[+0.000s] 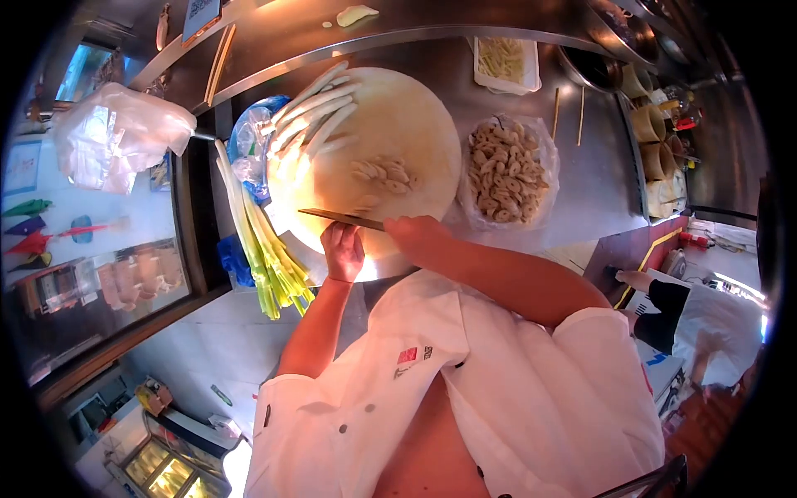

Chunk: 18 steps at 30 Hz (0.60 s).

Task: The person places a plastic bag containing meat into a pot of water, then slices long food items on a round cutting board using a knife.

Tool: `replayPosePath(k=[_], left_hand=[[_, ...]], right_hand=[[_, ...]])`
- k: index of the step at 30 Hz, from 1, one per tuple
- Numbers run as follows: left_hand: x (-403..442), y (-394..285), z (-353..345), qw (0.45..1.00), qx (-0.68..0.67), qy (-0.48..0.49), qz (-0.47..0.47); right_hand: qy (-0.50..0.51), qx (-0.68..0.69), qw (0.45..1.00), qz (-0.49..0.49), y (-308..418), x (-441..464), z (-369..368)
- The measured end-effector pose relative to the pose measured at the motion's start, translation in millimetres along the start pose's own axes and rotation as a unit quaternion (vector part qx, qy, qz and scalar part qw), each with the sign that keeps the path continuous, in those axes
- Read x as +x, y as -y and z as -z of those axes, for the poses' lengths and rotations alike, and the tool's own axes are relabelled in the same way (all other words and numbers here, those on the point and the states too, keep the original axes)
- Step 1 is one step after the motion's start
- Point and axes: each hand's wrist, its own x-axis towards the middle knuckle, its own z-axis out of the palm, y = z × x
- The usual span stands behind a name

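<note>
My right hand (419, 238) is closed around the handle of a kitchen knife (336, 217), whose blade points left across the near part of a round cutting board (423, 112). Just below the blade, my left hand (342, 247) is curled with its fingers bent against the board; whatever they press is hidden. Beyond the knife lies a small heap of pale brown slices (386, 174), with a few loose bits nearer the blade. Several white scallion stalks (320, 116) rest at the board's upper left.
Right of the board sits an open plastic bag (552, 178) full of brownish curled pieces (505, 166). A white tub (506, 83) of pale strips stands behind it. Long green scallions (270, 257) lie at left. Chopsticks (581, 116) lie on the steel counter. Another person (706, 324) is at far right.
</note>
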Motion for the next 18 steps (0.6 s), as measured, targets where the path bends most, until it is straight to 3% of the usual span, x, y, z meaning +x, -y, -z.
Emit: replayPosePath(k=[3, 6, 12, 16, 18], left_hand=[[-0.5, -5.5, 6.4, 1.0, 0.011, 0.008, 0.005], [4.2, -2.4, 5.2, 1.0, 0.015, 0.002, 0.003], [-11.3, 4.0, -3.0, 0.999, 0.016, -0.036, 0.007], [-7.2, 1.3, 0.9, 1.0, 0.01, -0.008, 0.014], [-4.2, 2.6, 1.9, 1.0, 0.006, 0.0, 0.01]], right_hand=[[0.073, -0.015, 0.997, -0.021, -4.5, 15.1, 5.4], [0.03, -0.015, 0.999, -0.003, -6.4, -0.5, 14.0], [0.076, -0.044, 0.995, -0.039, 17.6, -38.7, 48.5], [0.047, -0.011, 0.998, -0.038, 6.8, -8.0, 2.9], [0.015, -0.009, 1.0, 0.008, 7.3, 10.2, -5.2]])
